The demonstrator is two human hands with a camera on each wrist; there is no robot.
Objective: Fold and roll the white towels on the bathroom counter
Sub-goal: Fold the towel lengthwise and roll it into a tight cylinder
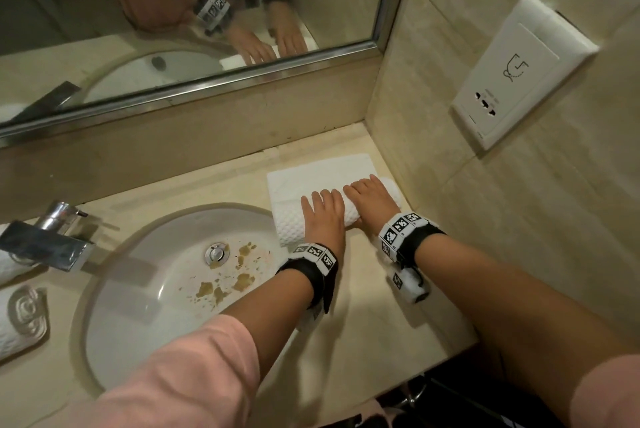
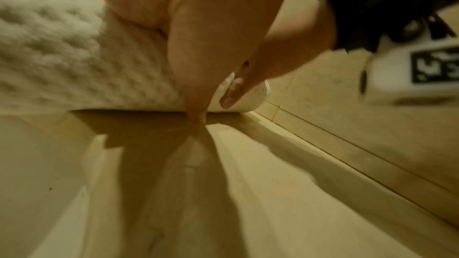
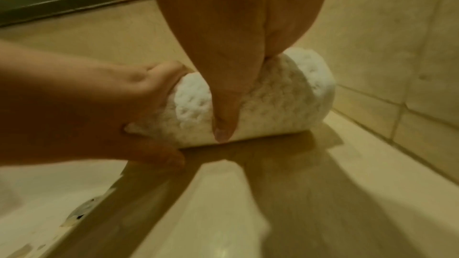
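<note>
A white textured towel (image 1: 318,171) lies on the beige counter (image 1: 363,341) in the right back corner, its near part wound into a roll (image 1: 292,223). My left hand (image 1: 323,213) wraps the roll's left half, fingers over the top and thumb at the near side. My right hand (image 1: 372,199) covers the right half the same way. In the right wrist view the roll (image 3: 278,101) shows with my right thumb (image 3: 223,115) pressed down its near face and my left hand (image 3: 111,105) cupped round it. The left wrist view shows the towel (image 2: 49,46) blurred.
The tiled side wall (image 1: 485,220) stands right against the roll's right end, with a socket plate (image 1: 519,71) higher up. A sink (image 1: 114,289) with brown crumbs (image 1: 242,282) and a faucet (image 1: 45,244) lie left. Rolled towels (image 1: 20,320) rest at the far left. A mirror (image 1: 173,12) runs behind.
</note>
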